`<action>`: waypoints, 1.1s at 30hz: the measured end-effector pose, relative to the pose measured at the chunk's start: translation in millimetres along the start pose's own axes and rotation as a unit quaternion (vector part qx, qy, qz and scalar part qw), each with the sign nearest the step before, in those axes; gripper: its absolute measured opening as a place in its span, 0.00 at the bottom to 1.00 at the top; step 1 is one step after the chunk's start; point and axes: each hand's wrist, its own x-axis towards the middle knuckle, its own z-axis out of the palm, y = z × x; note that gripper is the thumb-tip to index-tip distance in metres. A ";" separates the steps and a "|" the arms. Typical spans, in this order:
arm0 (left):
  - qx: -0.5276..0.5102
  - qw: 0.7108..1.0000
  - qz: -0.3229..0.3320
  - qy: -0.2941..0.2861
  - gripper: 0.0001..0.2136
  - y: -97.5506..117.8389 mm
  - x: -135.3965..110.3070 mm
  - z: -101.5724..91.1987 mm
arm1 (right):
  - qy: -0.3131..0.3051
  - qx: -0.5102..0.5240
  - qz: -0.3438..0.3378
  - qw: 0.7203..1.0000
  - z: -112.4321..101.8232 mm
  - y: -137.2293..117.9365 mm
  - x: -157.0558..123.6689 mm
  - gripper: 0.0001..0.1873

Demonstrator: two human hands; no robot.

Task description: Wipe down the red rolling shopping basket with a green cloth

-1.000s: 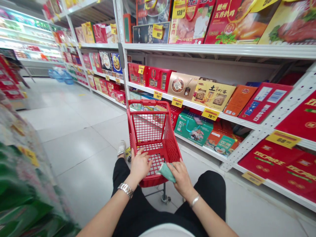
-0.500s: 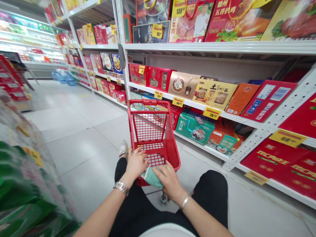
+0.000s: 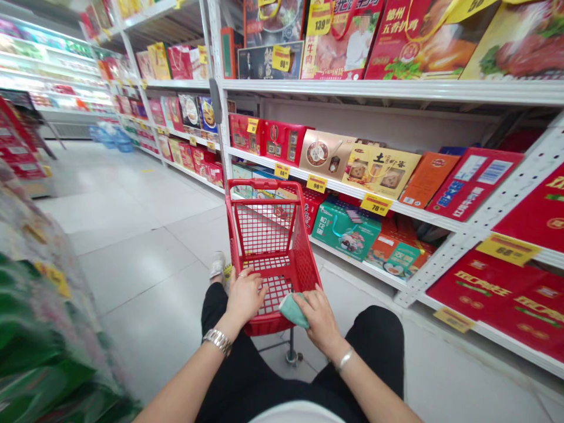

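A red plastic shopping cart (image 3: 311, 258) with a grid-walled basket stands between my knees. My left hand (image 3: 245, 295) rests over the basket's near left corner, its fingers curled over the rim; a metal watch is on that wrist. In my right hand (image 3: 321, 314) is a folded pale green cloth (image 3: 294, 310), pinched between thumb and fingers at the near right corner of the basket. Part of the cloth is hidden by the fingers. The basket's grid floor (image 3: 275, 288) shows between the two hands.
White shelving (image 3: 379, 88) with gift boxes and yellow price tags runs along the right. Blurred green packages (image 3: 39, 346) stand close at the left. A tiled floor aisle (image 3: 132, 235) leads to lit shelves (image 3: 53, 64) at the back.
My right hand has moved right with the green cloth, from near the left hand to the basket's right corner. The cloth looks more bunched. My left hand stays about where it was.
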 end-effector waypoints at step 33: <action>0.005 1.000 0.000 -0.010 0.09 -11.7 -9.9 -8.0 | -0.078 0.026 -0.050 0.995 5.2 -38.0 19.7 0.36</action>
